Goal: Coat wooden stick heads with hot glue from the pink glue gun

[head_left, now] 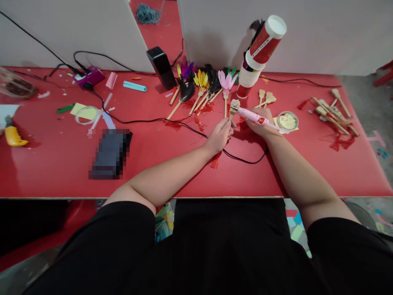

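Note:
My left hand (219, 135) is closed around a small wooden stick (232, 111) with a flared, carved-looking head, held upright above the table. A red tassel (215, 160) hangs below that hand. My right hand (260, 123) grips a pink hot glue gun (250, 116), whose metal tip touches or nearly touches the stick's head. A pale glue stick (278, 128) pokes out of its rear end. Part of my right fingers is hidden by the gun. Just behind my left hand lies a stick with pink feathers (226, 81).
Feathered sticks (201, 80) lie at the back, beside a black box (161, 67). Stacked paper cups (251, 71) rise behind my right hand. A round dish (287, 121) and bare wooden sticks (334, 110) lie right. A black cord (147, 121) crosses the red table from a purple power strip (89, 77).

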{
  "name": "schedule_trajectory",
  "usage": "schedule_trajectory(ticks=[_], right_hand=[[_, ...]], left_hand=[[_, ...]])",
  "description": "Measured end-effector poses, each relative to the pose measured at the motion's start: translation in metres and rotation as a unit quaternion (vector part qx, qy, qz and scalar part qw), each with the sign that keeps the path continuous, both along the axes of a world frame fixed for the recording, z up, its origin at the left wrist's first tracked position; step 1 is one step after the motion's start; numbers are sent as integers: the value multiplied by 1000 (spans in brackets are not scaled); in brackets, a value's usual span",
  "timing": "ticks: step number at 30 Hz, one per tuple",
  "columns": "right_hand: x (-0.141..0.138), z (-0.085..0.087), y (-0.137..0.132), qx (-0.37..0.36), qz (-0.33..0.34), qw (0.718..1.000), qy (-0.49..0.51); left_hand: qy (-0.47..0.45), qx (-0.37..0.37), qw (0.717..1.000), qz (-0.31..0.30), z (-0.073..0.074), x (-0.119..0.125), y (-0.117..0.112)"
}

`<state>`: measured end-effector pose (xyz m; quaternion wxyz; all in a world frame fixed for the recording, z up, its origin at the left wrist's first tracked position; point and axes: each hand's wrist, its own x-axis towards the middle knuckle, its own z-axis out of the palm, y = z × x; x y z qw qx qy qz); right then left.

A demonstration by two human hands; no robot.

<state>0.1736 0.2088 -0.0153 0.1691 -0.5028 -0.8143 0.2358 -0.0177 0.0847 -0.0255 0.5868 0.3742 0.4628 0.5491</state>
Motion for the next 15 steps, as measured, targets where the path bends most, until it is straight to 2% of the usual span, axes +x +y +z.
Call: schedule_trajectory(ticks=[7, 15], right_hand=[[0, 2, 1, 1, 16, 1000, -17], [-1, 0, 1, -3, 9, 1000, 4]], left_hand=[[-5, 9, 1000, 3, -4, 0, 0], [27, 43, 999, 8, -20, 0, 2]])
